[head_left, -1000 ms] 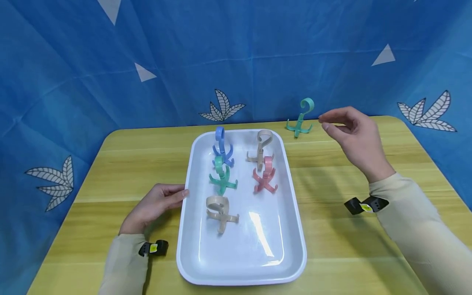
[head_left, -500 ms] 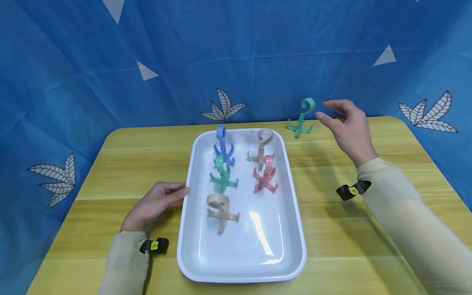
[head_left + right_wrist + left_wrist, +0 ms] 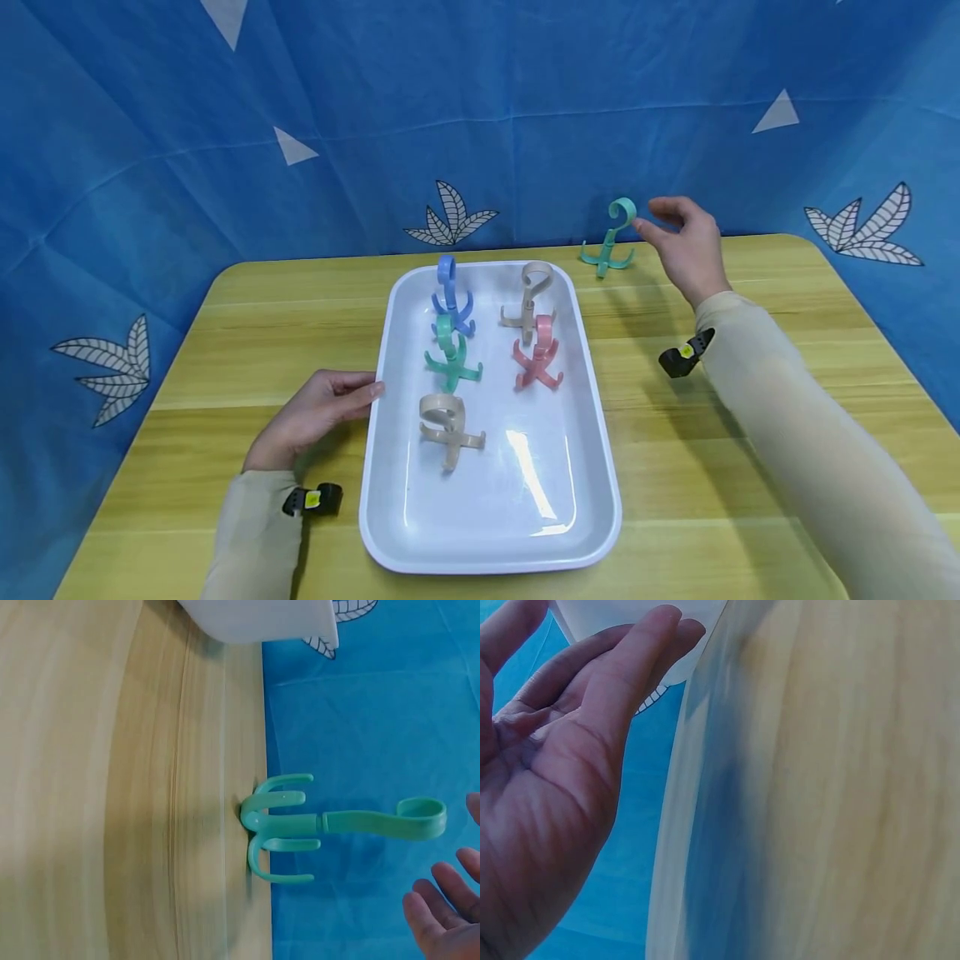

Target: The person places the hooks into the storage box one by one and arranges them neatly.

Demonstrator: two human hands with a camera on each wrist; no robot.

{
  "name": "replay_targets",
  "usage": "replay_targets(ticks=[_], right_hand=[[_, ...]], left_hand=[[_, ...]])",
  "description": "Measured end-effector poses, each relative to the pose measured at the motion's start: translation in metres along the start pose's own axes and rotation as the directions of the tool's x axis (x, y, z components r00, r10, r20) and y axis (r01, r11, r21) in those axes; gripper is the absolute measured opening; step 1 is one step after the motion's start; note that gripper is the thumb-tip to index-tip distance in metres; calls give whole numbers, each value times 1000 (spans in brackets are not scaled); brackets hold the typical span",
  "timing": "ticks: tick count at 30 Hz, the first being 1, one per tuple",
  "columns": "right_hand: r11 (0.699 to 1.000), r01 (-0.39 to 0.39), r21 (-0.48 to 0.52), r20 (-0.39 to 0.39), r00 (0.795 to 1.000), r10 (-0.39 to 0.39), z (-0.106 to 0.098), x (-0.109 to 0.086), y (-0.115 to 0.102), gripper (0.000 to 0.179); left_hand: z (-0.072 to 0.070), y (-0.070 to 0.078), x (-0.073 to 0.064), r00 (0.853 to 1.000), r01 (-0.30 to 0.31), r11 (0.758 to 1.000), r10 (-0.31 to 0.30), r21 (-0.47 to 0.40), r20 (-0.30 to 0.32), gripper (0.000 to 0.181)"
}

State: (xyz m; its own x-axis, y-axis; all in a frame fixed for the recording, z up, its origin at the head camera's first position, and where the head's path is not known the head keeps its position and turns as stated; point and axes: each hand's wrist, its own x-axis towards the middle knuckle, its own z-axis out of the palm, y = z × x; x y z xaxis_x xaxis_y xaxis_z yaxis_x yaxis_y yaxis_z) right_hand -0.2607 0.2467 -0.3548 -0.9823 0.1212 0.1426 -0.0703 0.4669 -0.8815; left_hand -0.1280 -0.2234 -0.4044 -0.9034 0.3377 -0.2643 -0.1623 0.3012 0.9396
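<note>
In the head view, a green four-pronged hanging hook stands upright near the table's back edge, its curled top upward. My right hand is just right of that curl, thumb and fingers apart. The right wrist view shows the fingers separate from the green hook. My left hand grips the left rim of the white tray, thumb on the rim and the other fingers by the outer wall. Inside stand a blue hook, another green hook, a pink hook and two beige ones.
The tray rests on a wood-grain table. Behind the table hangs a blue cloth with white triangles and leaf prints. The lone green hook stands close to this cloth, beyond the tray's back right corner.
My right hand has moved left to the green hook's curled top, its fingers spreading wider along the way. The left hand stays at the rim, and the hooks have not moved.
</note>
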Motion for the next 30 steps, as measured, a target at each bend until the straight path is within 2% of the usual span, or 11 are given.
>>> replay_targets(ticks=[7,15,20,26,30], right_hand=[[1000,11,-20,-15,1000,-11,13,12,0,54],[999,-13,-32,-81,997,10,28,20,3,45],[998,-7,-64,-100,995,1,27,22,4,38],[994,21,-105,-75,997,-29,22,23,1,36],[998,0,-61,-73,997,-5,18,23,2,34]], left_hand=[[-1,-1,0,1000,2,1000,-2,8,-3,49],[-2,-3,0,1000,6,1000,-6,4,-5,49],[-2,-3,1,1000,5,1000,-5,-15,5,50],[-2,-4,1,1000,-1,1000,2,-18,7,49],[-1,-4,2,1000,-1,1000,1,-19,7,49]])
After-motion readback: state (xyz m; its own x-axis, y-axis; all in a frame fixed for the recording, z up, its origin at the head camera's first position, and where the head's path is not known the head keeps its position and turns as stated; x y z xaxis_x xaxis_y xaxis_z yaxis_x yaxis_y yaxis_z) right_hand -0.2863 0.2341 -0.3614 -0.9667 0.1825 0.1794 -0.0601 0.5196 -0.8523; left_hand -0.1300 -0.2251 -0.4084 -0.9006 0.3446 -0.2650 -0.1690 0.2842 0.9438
